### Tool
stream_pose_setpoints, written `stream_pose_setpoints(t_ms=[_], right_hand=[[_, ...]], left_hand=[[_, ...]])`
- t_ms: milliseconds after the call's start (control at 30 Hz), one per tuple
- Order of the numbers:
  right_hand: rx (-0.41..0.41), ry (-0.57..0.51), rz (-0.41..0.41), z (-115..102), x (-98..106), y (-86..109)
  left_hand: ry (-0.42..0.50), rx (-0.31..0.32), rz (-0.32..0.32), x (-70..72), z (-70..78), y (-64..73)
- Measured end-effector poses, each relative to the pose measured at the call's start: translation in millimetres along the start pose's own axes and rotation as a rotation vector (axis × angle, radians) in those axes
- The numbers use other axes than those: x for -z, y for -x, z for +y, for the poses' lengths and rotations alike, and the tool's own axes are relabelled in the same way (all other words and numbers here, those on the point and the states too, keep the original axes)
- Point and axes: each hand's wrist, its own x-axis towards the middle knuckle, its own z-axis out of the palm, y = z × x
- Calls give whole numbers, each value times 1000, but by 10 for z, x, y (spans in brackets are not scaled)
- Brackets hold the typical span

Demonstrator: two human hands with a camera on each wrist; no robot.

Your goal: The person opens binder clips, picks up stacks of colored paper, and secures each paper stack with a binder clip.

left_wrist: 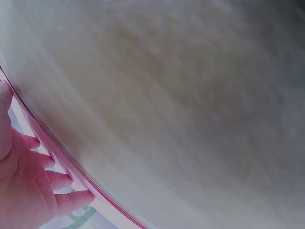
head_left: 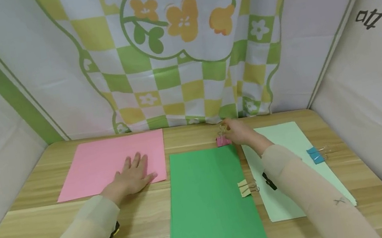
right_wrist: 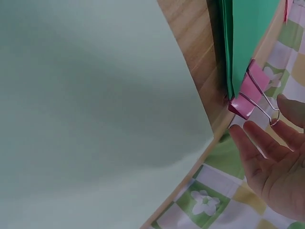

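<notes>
My left hand [head_left: 133, 178] lies with fingers spread on a sheet of pink paper [head_left: 96, 164]; in the left wrist view the hand [left_wrist: 28, 186] shows at the lower left, beside the paper's thin pink edge. My right hand [head_left: 241, 131] is at the top edge of a stack of green paper [head_left: 209, 204]. Its thumb and fingertips pinch the wire handles of a pink binder clip [head_left: 223, 140]. In the right wrist view this clip [right_wrist: 250, 90] sits at the end of the green stack [right_wrist: 248, 33], with the hand [right_wrist: 274, 162] at its handles.
To the right lies a pale green paper stack [head_left: 285, 204] with a blue binder clip [head_left: 316, 155] on its right edge. A yellow binder clip [head_left: 244, 188] sits on the green stack's right edge. Patterned cloth [head_left: 176, 75] hangs along the table's back edge.
</notes>
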Motion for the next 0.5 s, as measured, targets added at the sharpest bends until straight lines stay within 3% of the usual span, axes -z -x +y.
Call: stream_pose_setpoints(t_ms=[233,500], right_hand=[[-15,-9,41,31,-27,-25],[39,20,96,4,-51,-30]], left_hand=[[-21,-13,-5,-4,14,17],[-34,-9,14,-28,20,50]])
